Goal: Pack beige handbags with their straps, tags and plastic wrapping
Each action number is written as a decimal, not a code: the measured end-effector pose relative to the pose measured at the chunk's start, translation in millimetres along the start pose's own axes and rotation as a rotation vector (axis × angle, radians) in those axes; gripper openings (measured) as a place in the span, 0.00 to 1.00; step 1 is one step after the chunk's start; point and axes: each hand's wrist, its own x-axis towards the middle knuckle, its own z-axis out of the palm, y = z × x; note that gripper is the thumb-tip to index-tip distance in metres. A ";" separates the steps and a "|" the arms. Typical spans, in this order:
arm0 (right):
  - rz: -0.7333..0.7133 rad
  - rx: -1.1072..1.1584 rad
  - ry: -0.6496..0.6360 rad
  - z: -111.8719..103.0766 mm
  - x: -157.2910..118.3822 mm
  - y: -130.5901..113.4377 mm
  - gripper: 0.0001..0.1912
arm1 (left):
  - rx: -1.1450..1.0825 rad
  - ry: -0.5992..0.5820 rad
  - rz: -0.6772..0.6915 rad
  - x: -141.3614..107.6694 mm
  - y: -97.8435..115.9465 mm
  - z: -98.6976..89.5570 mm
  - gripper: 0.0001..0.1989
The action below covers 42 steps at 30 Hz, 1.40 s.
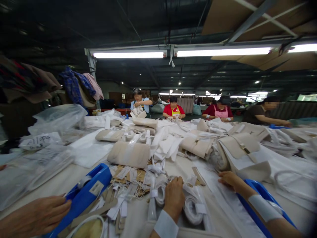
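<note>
Head view gives me both hands among wrapped pieces on a cluttered worktop. My left hand (174, 195) is bent over the white wrapping between two coils, one rolled strap (160, 195) just beside its thumb side or finger side, I can't tell which, and a second roll (192, 211) close on the other side. Its fingers curl downward and the tips are hidden, so I can't say whether they pinch anything.

My right hand (230, 180) has loosely bent fingers just below the near side of a beige flap bag (239, 143), by a thin white sheet (215, 190); contact is unclear, and so is any pinch. A blue tape dispenser (251, 211) lies under that forearm.

I judge the coils light and springy, with a slick wrap that could slide or unroll, so I'd take each across its width, fingers one side and thumb the other, squeezing gently. The flap bag looks light too, firmer in its body, soft enough to crease; I'd hold it by the lower body, from beneath, clear of the metal clasp (246, 150). The sheet seems limp and slippery, best pinched at an edge.
</note>
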 end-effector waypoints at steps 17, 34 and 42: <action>-0.237 0.697 -0.306 -42.4 -99.6 -123.9 0.34 | -0.331 0.423 0.146 4.7 6.8 -4.4 0.20; -0.112 0.616 -0.409 -83.7 -171.7 -108.3 0.33 | -1.093 0.351 0.121 13.3 -6.5 -12.4 0.17; -0.162 0.581 -0.464 -46.0 -138.3 -134.7 0.40 | -1.195 0.369 -0.006 10.5 -6.4 -17.8 0.20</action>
